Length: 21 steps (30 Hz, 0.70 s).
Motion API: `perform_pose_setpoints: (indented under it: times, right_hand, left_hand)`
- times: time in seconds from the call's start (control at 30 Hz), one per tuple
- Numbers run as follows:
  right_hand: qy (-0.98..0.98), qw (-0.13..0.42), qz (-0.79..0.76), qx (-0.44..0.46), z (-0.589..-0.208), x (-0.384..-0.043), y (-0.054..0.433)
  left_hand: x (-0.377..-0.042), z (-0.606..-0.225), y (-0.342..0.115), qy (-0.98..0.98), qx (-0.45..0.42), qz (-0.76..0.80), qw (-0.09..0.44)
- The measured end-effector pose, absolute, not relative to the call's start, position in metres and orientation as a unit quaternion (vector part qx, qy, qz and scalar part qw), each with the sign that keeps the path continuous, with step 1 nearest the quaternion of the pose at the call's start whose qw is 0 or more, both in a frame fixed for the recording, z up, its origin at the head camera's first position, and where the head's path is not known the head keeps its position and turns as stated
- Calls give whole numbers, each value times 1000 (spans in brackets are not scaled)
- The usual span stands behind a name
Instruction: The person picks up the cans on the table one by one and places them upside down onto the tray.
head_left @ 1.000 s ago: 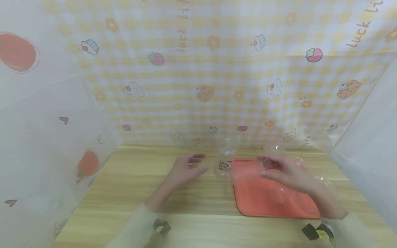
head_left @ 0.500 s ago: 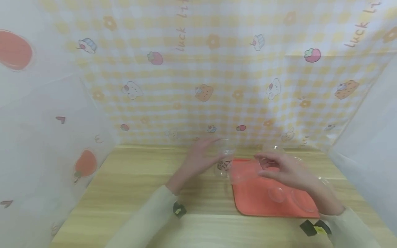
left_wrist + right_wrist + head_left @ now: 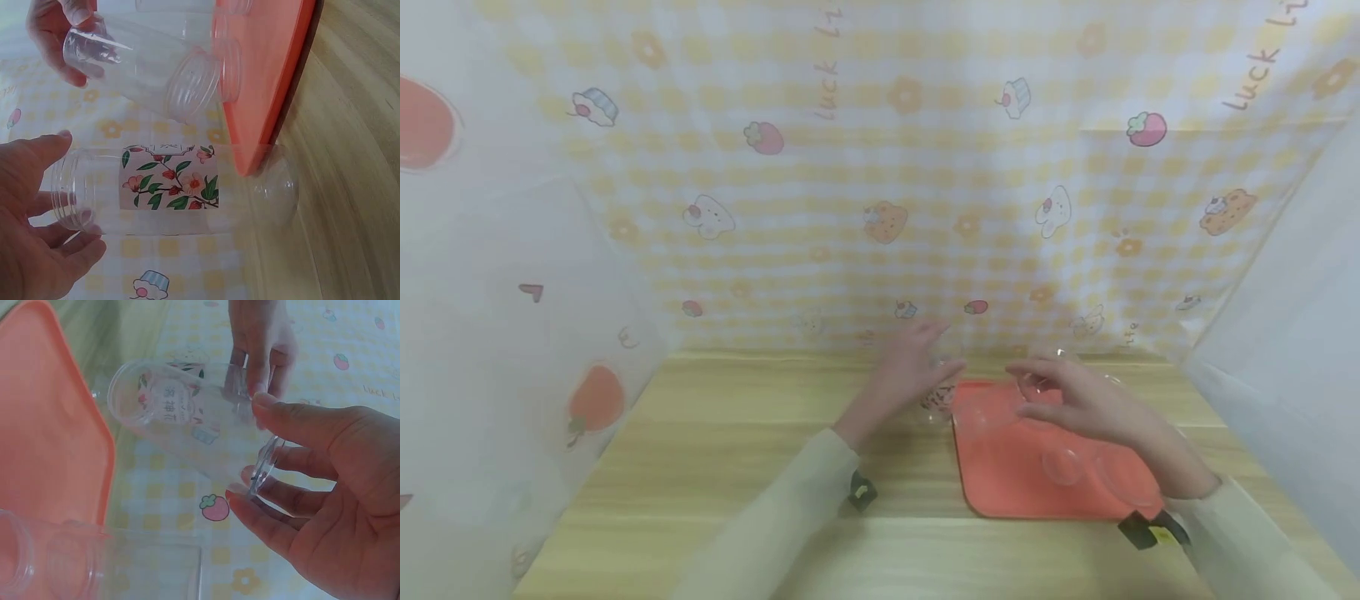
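Observation:
A clear plastic jar (image 3: 169,178) with a floral label stands upright on the table, just left of the orange tray (image 3: 1000,500). My left hand (image 3: 906,367) is at its threaded neck, thumb on one side and fingers curled round the other. The right hand (image 3: 1075,400) pinches a second clear jar (image 3: 187,440) by its base end, between thumb and fingertips. That jar is tilted, its open threaded mouth pointing down and left over the tray's edge. In the right wrist view it overlaps the labelled jar, whose label shows through.
More clear jars (image 3: 156,569) stand on and around the tray, partly behind my right forearm. A yellow-checked cloth (image 3: 820,225) hangs behind the wooden table (image 3: 737,467), and white sheeting (image 3: 1292,333) rises at the sides.
My left hand has moved right and away from me, from beside the labelled jar to its neck. The right hand and its tilted jar have stayed about where they were.

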State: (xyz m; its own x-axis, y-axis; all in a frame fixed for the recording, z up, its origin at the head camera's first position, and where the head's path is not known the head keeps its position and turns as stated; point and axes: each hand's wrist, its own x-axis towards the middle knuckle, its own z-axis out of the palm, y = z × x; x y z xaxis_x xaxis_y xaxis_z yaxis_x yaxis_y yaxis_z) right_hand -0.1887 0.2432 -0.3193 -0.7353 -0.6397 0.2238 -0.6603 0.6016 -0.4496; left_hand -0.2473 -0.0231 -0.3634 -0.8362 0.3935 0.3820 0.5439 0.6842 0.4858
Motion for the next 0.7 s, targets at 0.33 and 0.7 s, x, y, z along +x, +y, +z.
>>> perform_pose_setpoints:
  times: [0.33, 0.7]
  right_hand:
    - [-906, 8, 227, 357, -316, -194, 238]
    - [-919, -9, 189, 345, -309, -193, 229]
  left_hand:
    - [-244, -356, -15, -924, -239, -281, 100]
    - [-235, -340, -9, -951, -213, -212, 68]
